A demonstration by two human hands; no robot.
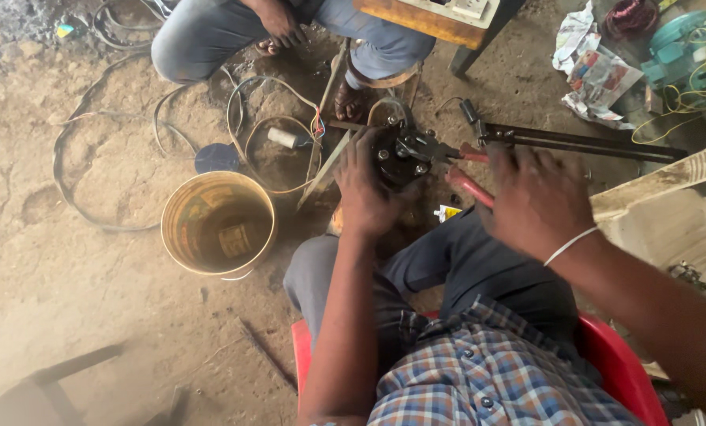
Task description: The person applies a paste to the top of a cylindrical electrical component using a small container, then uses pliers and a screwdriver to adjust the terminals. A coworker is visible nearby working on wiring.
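My left hand (366,192) grips a dark round metal part (400,156) with bolts on its face, held over my knees. My right hand (536,197) is closed on the red handles of a pair of pliers (462,169), whose jaws meet the part's right side. A white band circles my right wrist. I sit on a red plastic chair (617,369), in a checked shirt and dark trousers.
A yellow bucket (219,224) stands on the dirt floor to the left. Loose cables (258,130) lie beyond it. Another person sits opposite, a hand (280,30) on their knee. A long black metal tool (574,142) lies at right, near crumpled paper (593,75) and a wooden box (668,213).
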